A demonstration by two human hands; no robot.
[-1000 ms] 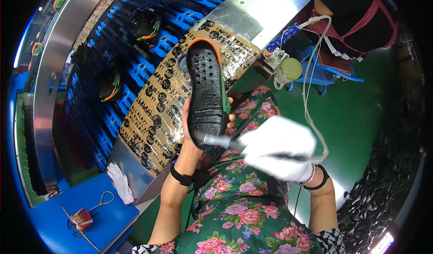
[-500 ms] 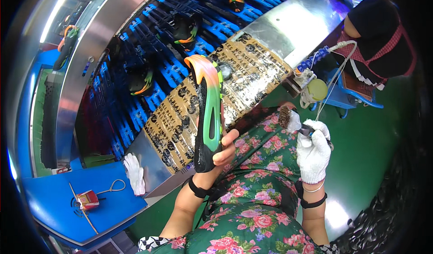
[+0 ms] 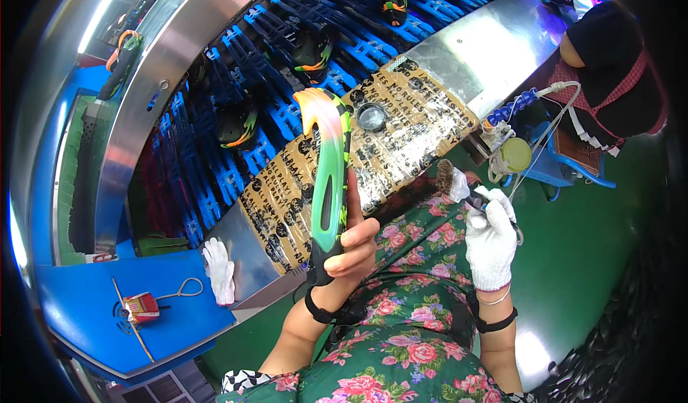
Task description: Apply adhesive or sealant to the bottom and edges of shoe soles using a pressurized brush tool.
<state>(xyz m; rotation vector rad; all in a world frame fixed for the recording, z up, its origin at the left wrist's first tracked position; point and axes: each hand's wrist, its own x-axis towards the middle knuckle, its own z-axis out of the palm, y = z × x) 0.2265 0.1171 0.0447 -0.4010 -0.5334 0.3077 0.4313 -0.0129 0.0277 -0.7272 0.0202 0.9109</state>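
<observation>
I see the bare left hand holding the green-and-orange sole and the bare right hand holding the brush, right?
Not quite: the head view shows the right hand in a white glove, not bare. It does hold the brush, and the bare left hand does hold the green-and-orange sole.

the shoe sole (image 3: 328, 188) hides part of the left hand (image 3: 353, 251); the right hand (image 3: 491, 240) hides part of the brush (image 3: 456, 183).

A dark green garment (image 3: 394, 324) at six o'clock was printed with pink and purple flowers. Black-and-white patterned sleeves (image 3: 244, 381) ended at seven and five o'clock. Both arms wore black wristbands (image 3: 497, 323); a white knitted glove (image 3: 489, 265) covered the right hand (image 3: 491, 237) at four o'clock, a pale bracelet (image 3: 496, 299) below.
</observation>
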